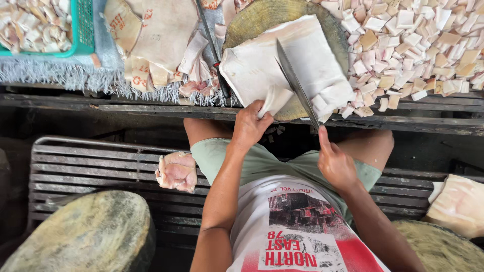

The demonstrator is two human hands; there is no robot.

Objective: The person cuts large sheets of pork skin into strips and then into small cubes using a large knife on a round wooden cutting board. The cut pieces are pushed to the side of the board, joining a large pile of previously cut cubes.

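Note:
A pale slab of pork fat (282, 63) lies on a round wooden chopping block (262, 15). My left hand (249, 126) grips a strip of fat (275, 99) at the slab's near edge. My right hand (335, 163) holds the handle of a long knife (295, 83), whose blade rests across the slab's right part. Cut fat cubes (333, 98) sit just right of the blade on the block's edge.
A large heap of fat cubes (418, 45) covers the table at right. Uncut skin sheets (156, 40) and a green basket (83, 27) of pieces lie at left. A meat chunk (176, 171) rests on the slatted bench (91, 166). Two more blocks (91, 234) stand below.

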